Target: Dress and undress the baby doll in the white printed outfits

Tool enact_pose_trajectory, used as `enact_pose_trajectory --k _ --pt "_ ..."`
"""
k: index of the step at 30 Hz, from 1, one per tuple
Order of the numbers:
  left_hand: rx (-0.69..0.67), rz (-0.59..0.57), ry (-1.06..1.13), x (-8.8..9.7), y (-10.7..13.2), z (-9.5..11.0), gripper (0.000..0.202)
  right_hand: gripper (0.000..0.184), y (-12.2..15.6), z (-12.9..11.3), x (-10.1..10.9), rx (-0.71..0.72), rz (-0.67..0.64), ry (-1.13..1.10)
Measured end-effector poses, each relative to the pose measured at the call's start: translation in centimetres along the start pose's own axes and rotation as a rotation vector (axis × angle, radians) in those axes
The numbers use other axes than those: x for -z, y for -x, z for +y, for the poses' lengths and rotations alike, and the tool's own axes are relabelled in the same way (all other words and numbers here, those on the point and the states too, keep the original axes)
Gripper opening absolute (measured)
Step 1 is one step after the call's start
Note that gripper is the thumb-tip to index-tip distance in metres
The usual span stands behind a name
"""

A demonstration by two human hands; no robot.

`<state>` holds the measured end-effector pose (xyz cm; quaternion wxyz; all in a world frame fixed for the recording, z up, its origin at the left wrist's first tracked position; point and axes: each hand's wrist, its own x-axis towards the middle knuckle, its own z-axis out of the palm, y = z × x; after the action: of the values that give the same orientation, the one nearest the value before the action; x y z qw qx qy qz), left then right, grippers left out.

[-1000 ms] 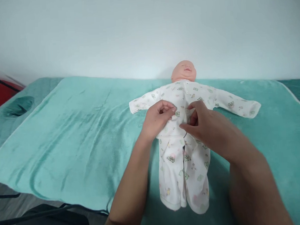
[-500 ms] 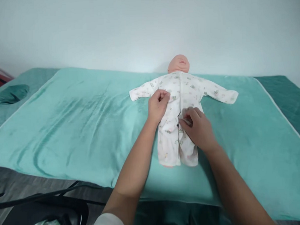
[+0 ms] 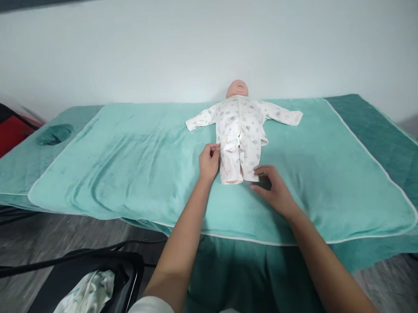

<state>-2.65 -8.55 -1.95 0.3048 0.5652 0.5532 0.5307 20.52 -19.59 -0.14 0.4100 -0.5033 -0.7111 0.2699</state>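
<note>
Pale wall point(image 3: 121, 49) backs a bed point(image 3: 384, 135) spread with a teal blanket point(image 3: 126, 169). Far to the left of the fingers sit a red object point(image 3: 7, 137), cut off by the frame, and a round hole point(image 3: 54, 134) in the bed. Below them a black seat point(image 3: 106, 271) holds a crumpled cloth point(image 3: 82, 300).

The left hand point(image 3: 209, 162) has its fingers point(image 3: 214, 149) pressed together, pinching the side seam of the suit point(image 3: 239, 136). The suit clothes a doll point(image 3: 236, 88) lying face up just right of those fingers.

The right hand point(image 3: 272, 190) rests on the blanket, its fingers point(image 3: 261, 172) loosely spread beside the nearer leg cuff. I cannot tell whether they touch it.

The suit looks thin, soft and light, so it would likely bunch and slide. Seams and cuffs seem the surest hold. The doll's hands and feet are hidden inside the cloth.
</note>
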Motion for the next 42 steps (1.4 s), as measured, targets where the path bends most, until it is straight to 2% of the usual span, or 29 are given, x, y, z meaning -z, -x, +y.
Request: enact_pose_trajectory --k 3,6,10,14,18,22,25,28,30,33,36,38,39,42 --pt "0.002 0.041 -0.029 0.0 0.1 -0.3 0.019 0.015 0.3 0.0 -0.3 -0.019 0.031 0.116" --pt "-0.010 0.094 -0.111 -0.3 -0.7 -0.4 0.017 0.012 -0.6 -0.6 -0.2 -0.060 -0.009 0.176" --pt "-0.010 0.107 -0.265 -0.8 -1.9 -0.2 0.019 0.009 -1.2 -2.3 1.1 -0.110 -0.007 0.057" --pt "0.018 0.109 -0.384 -1.1 -2.7 -0.1 0.020 0.006 -0.1 -3.9 3.1 -0.059 0.046 0.016" --pt "0.025 0.104 -0.464 -1.5 -3.6 -0.3 0.022 0.012 1.0 -4.4 3.7 -0.037 0.002 0.245" --pt "0.057 0.124 -0.533 -1.9 -4.7 -0.6 0.023 0.027 0.7 -4.9 1.8 0.167 0.035 0.507" --pt "0.075 0.150 -0.560 -2.0 -5.6 -0.8 0.026 0.028 -0.7 -5.3 -0.5 0.270 -0.088 0.599" --pt "0.082 0.176 -0.547 -1.9 -6.6 -1.2 0.030 0.017 -2.3 -5.3 -2.2 0.274 -0.218 0.627" --pt "0.078 0.198 -0.540 -1.7 -7.4 -1.5 0.032 0.015 -2.8 -5.4 -2.6 0.254 -0.261 0.601" --pt "0.037 0.263 -0.598 -1.0 -8.9 -1.9 0.037 0.016 -2.7 -6.0 -2.0 0.257 -0.321 0.516" --pt "0.084 0.345 -0.709 0.2 -10.9 -2.6 0.052 0.010 -3.1 -6.0 0.2 0.314 -0.393 0.320" --pt "0.167 0.348 -0.765 1.1 -12.3 -3.3 0.059 0.011 -4.7 -4.3 2.1 0.306 -0.327 0.185" --pt "0.187 0.328 -0.789 1.6 -13.0 -3.6 0.060 0.016 -6.0 -2.8 3.2 0.276 -0.222 0.161" --pt "0.142 0.239 -0.855 2.7 -14.6 -4.8 0.061 0.031 -11.4 3.7 6.1 0.109 0.294 0.363"
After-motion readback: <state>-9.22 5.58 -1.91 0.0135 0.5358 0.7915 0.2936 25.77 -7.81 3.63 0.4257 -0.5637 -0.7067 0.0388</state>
